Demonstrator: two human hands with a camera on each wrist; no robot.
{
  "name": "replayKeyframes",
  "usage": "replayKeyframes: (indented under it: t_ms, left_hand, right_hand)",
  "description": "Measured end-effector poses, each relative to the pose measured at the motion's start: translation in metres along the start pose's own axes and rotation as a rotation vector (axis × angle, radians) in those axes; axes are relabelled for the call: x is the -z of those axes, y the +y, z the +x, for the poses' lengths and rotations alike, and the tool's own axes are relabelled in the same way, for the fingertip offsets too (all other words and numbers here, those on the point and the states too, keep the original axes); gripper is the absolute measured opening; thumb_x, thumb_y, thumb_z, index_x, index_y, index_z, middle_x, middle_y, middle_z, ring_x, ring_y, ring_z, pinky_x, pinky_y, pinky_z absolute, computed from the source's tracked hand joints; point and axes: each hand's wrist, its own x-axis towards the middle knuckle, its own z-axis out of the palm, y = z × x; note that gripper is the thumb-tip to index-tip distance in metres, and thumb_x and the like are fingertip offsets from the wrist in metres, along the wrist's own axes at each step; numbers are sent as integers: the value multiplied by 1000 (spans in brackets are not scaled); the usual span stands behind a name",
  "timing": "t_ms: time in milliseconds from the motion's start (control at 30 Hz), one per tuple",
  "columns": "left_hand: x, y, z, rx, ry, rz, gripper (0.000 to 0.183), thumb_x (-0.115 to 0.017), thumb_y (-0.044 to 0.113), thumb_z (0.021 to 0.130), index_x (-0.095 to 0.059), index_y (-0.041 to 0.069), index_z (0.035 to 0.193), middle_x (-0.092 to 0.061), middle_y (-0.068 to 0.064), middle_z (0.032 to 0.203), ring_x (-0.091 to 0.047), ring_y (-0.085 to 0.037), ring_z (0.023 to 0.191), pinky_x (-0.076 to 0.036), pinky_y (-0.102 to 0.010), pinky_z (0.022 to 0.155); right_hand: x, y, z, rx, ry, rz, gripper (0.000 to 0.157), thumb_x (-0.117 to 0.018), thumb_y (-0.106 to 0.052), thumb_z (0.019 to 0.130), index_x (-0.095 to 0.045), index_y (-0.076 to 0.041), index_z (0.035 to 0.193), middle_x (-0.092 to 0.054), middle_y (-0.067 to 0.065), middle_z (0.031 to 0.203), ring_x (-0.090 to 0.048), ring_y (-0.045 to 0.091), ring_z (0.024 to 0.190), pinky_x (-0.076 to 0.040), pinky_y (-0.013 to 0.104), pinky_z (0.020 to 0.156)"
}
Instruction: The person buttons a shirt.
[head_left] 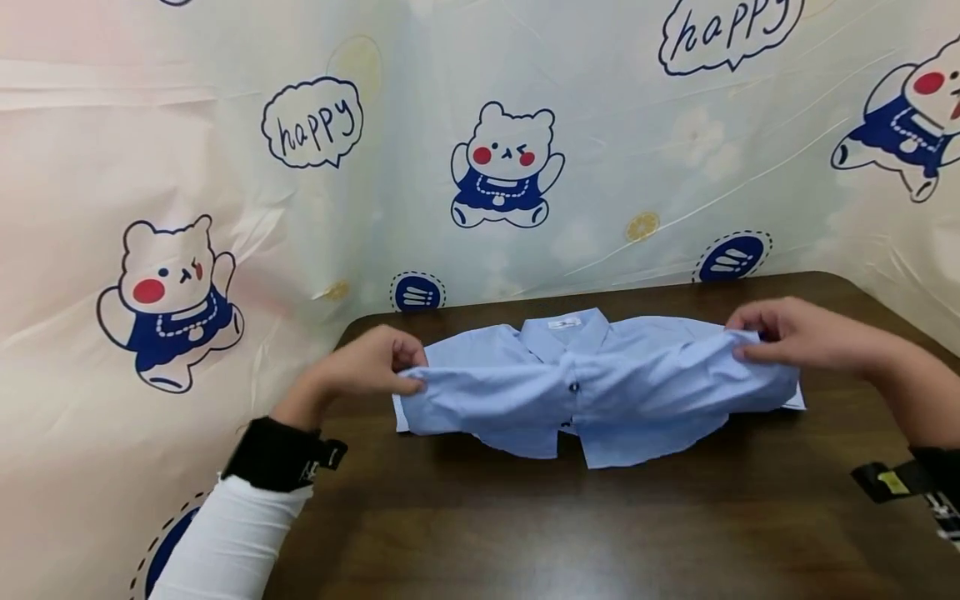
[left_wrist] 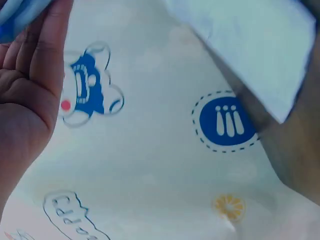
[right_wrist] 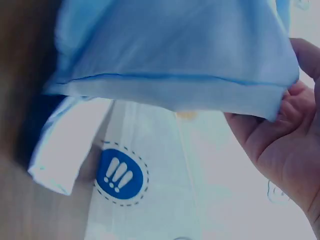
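A light blue collared shirt [head_left: 495,400] with dark buttons lies toward the far side of the brown table, its collar [head_left: 566,333] and white label pointing away. Its front is folded over and partly lifted between two hands. My left hand [head_left: 371,362] pinches the shirt at its left end between thumb and fingers. At the right end, my right hand [head_left: 802,333] pinches a corner of the same cloth. The right wrist view shows the shirt's hem [right_wrist: 170,90] stretched from the right fingers, with a sleeve end [right_wrist: 75,145] below. Only a blurred bit of cloth shows by the left fingers [left_wrist: 45,55].
The brown wooden table [head_left: 465,525] runs toward me in front of the shirt. Behind and to the left hangs a pale curtain [head_left: 420,167] printed with bears and speech bubbles. Black straps [head_left: 277,454] with small cameras sit on both wrists.
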Motion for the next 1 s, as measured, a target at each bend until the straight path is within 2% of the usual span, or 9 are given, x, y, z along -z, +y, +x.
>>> replayKeyframes:
  t_ms: [100,200,300,433,567,667,733,833,1000]
  left_hand:
    - [13,-4,17,41,79,41,9,-79,8,81,-71,6,84,-63,1,69,-54,-12,62,-45,-25,58]
    - [16,-16,41,107,157,109,11,-78,9,81,-71,4,89,-67,-1,77,-58,-15,70,-49,-29,65]
    - [13,-33,69,187,231,160,16,-77,5,80,-63,3,89,-61,-3,77,-54,-18,71,-46,-30,66]
    - [3,-58,101,247,245,209,18,-71,-4,79,-55,4,81,-52,-6,76,-50,-21,70,-43,-31,64]
    - [-10,-76,122,303,160,326,10,-67,-6,82,-71,3,81,-65,-8,90,-60,-23,85,-51,-34,74]
    - [-20,-82,131,382,43,404,11,-71,9,87,-77,4,95,-69,-9,102,-62,-23,95,-52,-35,82]
    - [-26,-82,135,435,-45,426,24,-75,22,87,-75,3,101,-69,-9,104,-62,-22,95,-52,-35,83]
    - [-34,-82,139,500,-143,447,45,-80,37,81,-72,4,110,-66,-8,109,-59,-21,95,-50,-35,85]
    - [-45,-82,146,526,-205,490,56,-86,37,75,-67,3,115,-62,-8,111,-55,-20,96,-48,-35,88]
  right_hand:
    - [10,6,16,-34,104,10,22,-69,1,88,-52,-2,102,-57,2,76,-49,16,64,-39,28,55]
    - [13,18,38,-47,156,-27,18,-67,3,89,-52,-1,96,-55,6,81,-47,16,70,-38,27,59]
    - [8,30,64,-75,161,-119,6,-63,3,90,-62,-2,88,-60,10,87,-52,19,80,-40,29,66]
    - [-5,43,98,-105,109,-315,15,-61,4,88,-72,-4,82,-69,14,92,-61,32,90,-47,43,77]
    - [-19,49,125,-184,-38,-435,13,-64,-6,88,-74,1,94,-69,16,94,-63,33,88,-47,56,82]
    - [-31,46,135,-311,-169,-440,32,-67,-19,89,-69,7,109,-66,20,105,-61,33,93,-44,60,87]
    - [-38,44,139,-392,-230,-429,46,-72,-26,87,-63,9,116,-62,24,112,-58,36,99,-42,62,90]
    - [-47,43,141,-479,-271,-397,63,-79,-29,82,-55,12,124,-56,28,119,-53,40,107,-40,62,94]
    - [-59,48,142,-560,-264,-366,67,-83,-26,78,-53,10,126,-55,28,121,-51,41,107,-37,66,94]
